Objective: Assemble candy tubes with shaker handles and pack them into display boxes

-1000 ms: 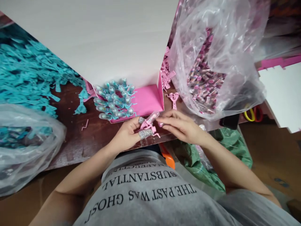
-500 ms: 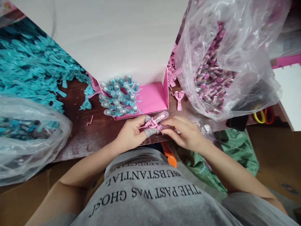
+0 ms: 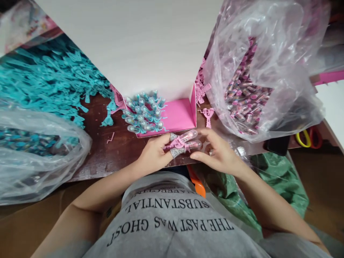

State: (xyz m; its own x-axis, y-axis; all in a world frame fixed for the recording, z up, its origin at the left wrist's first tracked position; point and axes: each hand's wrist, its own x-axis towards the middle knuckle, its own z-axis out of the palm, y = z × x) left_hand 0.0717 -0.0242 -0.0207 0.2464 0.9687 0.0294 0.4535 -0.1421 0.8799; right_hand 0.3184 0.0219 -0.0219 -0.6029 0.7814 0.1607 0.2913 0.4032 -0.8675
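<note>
My left hand [image 3: 153,152], with grey tape around its thumb and a finger, is closed on a pink plastic holder with clear tubes [image 3: 189,135]. Two rounded transparent tubes stick out of it toward the right. Beside their tips is my right hand [image 3: 220,152], fingers apart and nothing seen in its grasp. Just beyond both hands stands an open box with a pink floor [image 3: 179,115] and a tall white panel [image 3: 150,46]. Several blue holders with clear tubes [image 3: 145,113] lie in rows on its left side.
Left, a heap of turquoise plastic pieces [image 3: 53,82] and a clear bag of blue-capped tubes [image 3: 29,139]. Right, a large clear bag of pink-capped tubes [image 3: 247,100], a loose pink holder [image 3: 208,115], a black phone-like object [image 3: 278,145] and yellow-handled scissors [image 3: 303,139].
My right hand has let go of the lower tube and opened, moving slightly right. Both tubes now show clearly in the pink holder. The whole view has shifted a little.
</note>
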